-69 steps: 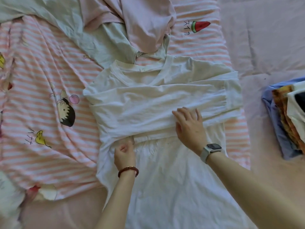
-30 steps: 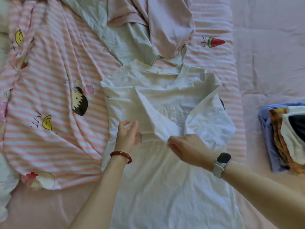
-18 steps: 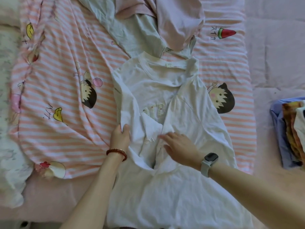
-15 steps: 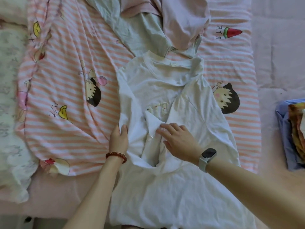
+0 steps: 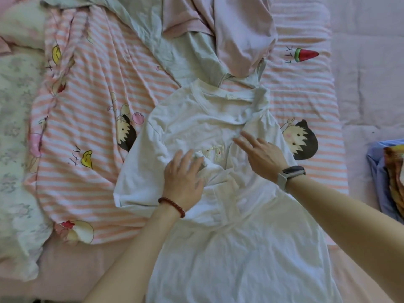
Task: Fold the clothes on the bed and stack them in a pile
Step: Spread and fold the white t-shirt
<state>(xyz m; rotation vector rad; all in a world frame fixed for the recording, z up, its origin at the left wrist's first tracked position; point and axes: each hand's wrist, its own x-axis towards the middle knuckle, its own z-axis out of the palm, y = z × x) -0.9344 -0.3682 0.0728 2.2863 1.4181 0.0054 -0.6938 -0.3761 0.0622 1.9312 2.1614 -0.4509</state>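
**White T-shirt on bed, both hands on chest area**

Item 1: white T-shirt (image 5: 229, 248), lying front-up on the bed (image 5: 371, 73), collar at the far end, hem toward the person. Pale raised lettering shows at the chest. Its left-side sleeve is spread flat over the striped quilt; the cloth at mid-chest is bunched into a small fold.

Item 2: left hand (image 5: 183, 180), with a red bead bracelet (image 5: 172, 206) at the wrist. Palm down on the shirt, fingers loosely bent over the bunched fold; whether it pinches the cloth cannot be told.

Item 3: right hand (image 5: 262, 156), with a grey-strapped watch (image 5: 290, 174) at the wrist. Fingers straight and spread, laid flat on the shirt just right of the lettering, holding nothing.

Item 4: striped quilt (image 5: 91, 117), pink and white with cartoon prints, under the shirt's upper half.

Item 5: unfolded garments beyond the collar: a pale green garment (image 5: 185, 51) and a pink garment (image 5: 240, 33) partly over it.

Item 6: stack of folded clothes (image 5: 387, 178) at the right edge of the bed, well apart from the shirt, partly cut off by the frame.
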